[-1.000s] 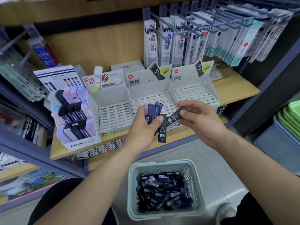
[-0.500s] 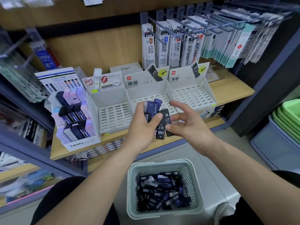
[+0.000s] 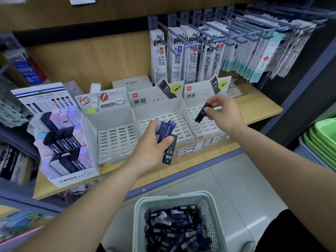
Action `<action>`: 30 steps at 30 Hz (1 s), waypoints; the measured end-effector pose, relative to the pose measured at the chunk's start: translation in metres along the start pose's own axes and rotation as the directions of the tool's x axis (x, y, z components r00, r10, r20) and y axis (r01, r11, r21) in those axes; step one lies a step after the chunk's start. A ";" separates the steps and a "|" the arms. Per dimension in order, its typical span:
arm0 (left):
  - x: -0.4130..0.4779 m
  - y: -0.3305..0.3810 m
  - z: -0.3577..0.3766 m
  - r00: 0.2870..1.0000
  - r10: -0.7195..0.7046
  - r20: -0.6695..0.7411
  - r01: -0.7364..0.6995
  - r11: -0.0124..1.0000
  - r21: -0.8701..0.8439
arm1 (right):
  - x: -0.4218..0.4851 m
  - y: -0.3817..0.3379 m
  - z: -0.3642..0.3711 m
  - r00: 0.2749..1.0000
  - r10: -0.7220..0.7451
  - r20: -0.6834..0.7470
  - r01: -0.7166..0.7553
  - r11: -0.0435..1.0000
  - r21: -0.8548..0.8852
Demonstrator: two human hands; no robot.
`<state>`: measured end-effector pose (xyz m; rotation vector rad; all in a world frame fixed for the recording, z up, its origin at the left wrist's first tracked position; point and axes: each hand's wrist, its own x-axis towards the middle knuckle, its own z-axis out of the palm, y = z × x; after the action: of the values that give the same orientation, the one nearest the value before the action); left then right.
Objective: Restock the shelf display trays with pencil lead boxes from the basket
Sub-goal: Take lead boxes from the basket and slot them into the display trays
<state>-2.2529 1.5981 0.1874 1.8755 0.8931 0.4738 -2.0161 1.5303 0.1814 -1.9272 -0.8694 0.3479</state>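
My left hand [image 3: 151,149] grips a bunch of pencil lead boxes [image 3: 167,135], black and purple, in front of the middle display tray [image 3: 163,120]. One black box marked HB 0.7 sticks down below my thumb. My right hand [image 3: 224,113] pinches a single black lead box [image 3: 201,114] and holds it tilted over the right display tray [image 3: 203,128]. The left display tray [image 3: 116,140] shows bare white slots. A pale green basket [image 3: 174,200] with many lead boxes stands low in front of me.
A Mono display [image 3: 60,142] of pastel and dark lead cases stands left of the trays on the wooden shelf [image 3: 254,104]. Refill packs [image 3: 200,57] hang on hooks above. Green trays [image 3: 321,139] are stacked at the far right.
My right hand has drawn one black box out of the bunch and carried it up and right over the right tray. My left hand keeps the rest.
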 end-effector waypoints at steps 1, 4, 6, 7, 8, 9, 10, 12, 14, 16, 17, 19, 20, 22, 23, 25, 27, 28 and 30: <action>0.004 -0.003 0.002 1.000 -0.010 -0.006 0.010 1.000 -0.016 | 0.013 0.005 0.005 1.000 -0.024 -0.011 0.024 0.999 -0.035; 0.016 -0.007 0.005 0.999 -0.015 -0.031 0.012 0.995 -0.097 | 0.042 0.014 0.023 0.997 -0.070 0.013 0.071 0.994 -0.087; 0.022 -0.008 0.008 0.999 -0.006 -0.041 0.001 0.992 -0.129 | 0.056 0.019 0.035 0.995 -0.099 0.009 0.100 0.989 -0.110; 0.024 -0.010 0.009 0.999 -0.001 -0.044 -0.005 0.990 -0.138 | 0.061 0.022 0.040 0.994 -0.106 0.009 0.107 0.987 -0.119; 0.027 -0.011 0.010 0.999 0.002 -0.046 -0.009 0.990 -0.141 | 0.064 0.025 0.043 0.994 -0.111 0.016 0.112 0.985 -0.132; 0.028 -0.012 0.011 0.999 0.004 -0.045 -0.010 0.990 -0.142 | 0.067 0.028 0.046 0.993 -0.113 0.025 0.115 0.983 -0.143; 0.030 -0.013 0.012 0.999 0.004 -0.042 -0.010 0.990 -0.142 | 0.068 0.030 0.048 0.993 -0.117 0.035 0.121 0.980 -0.160; 0.032 -0.014 0.013 0.999 -0.002 -0.043 -0.004 0.988 -0.153 | 0.070 0.033 0.048 0.990 -0.131 0.056 0.140 0.971 -0.191; 0.033 -0.015 0.014 0.999 -0.012 -0.048 0.003 0.985 -0.174 | 0.071 0.035 0.048 0.985 -0.160 0.061 0.170 0.961 -0.217; 0.035 -0.015 0.014 0.998 -0.017 -0.056 0.006 0.983 -0.185 | 0.074 0.035 0.050 0.976 -0.203 0.076 0.216 0.944 -0.249; 0.036 -0.015 0.014 0.998 -0.017 -0.060 0.006 0.982 -0.187 | 0.074 0.035 0.051 0.969 -0.232 0.088 0.248 0.930 -0.272; 0.036 -0.014 0.014 0.998 -0.018 -0.063 0.005 0.981 -0.196 | 0.075 0.036 0.057 0.953 -0.287 0.091 0.302 0.906 -0.297; 0.036 -0.015 0.013 0.998 -0.021 -0.064 0.008 0.979 -0.202 | 0.075 0.036 0.058 0.951 -0.299 0.079 0.309 0.904 -0.294; 0.036 -0.016 0.012 0.997 -0.031 -0.065 0.017 0.979 -0.204 | 0.075 0.037 0.060 0.950 -0.309 0.052 0.311 0.906 -0.287; 0.035 -0.017 0.011 0.997 -0.038 -0.066 0.023 0.978 -0.206 | 0.076 0.038 0.061 0.948 -0.314 0.044 0.313 0.904 -0.292; 0.036 -0.019 0.008 0.996 -0.047 -0.071 0.031 0.977 -0.211 | 0.078 0.039 0.063 0.944 -0.326 0.045 0.323 0.896 -0.305; 0.036 -0.021 0.005 0.995 -0.048 -0.083 0.029 0.977 -0.212 | 0.079 0.040 0.064 0.937 -0.345 0.061 0.346 0.883 -0.317; 0.036 -0.022 0.003 0.995 -0.051 -0.088 0.031 0.977 -0.210 | 0.079 0.041 0.065 0.935 -0.347 0.070 0.350 0.879 -0.325; 0.036 -0.023 0.001 0.994 -0.062 -0.092 0.041 0.975 -0.218 | 0.080 0.043 0.066 0.933 -0.345 0.099 0.357 0.864 -0.356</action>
<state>-2.2371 1.6311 0.1641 1.6394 0.9150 0.6111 -1.9789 1.6171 0.1202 -2.0476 -1.3615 -0.0098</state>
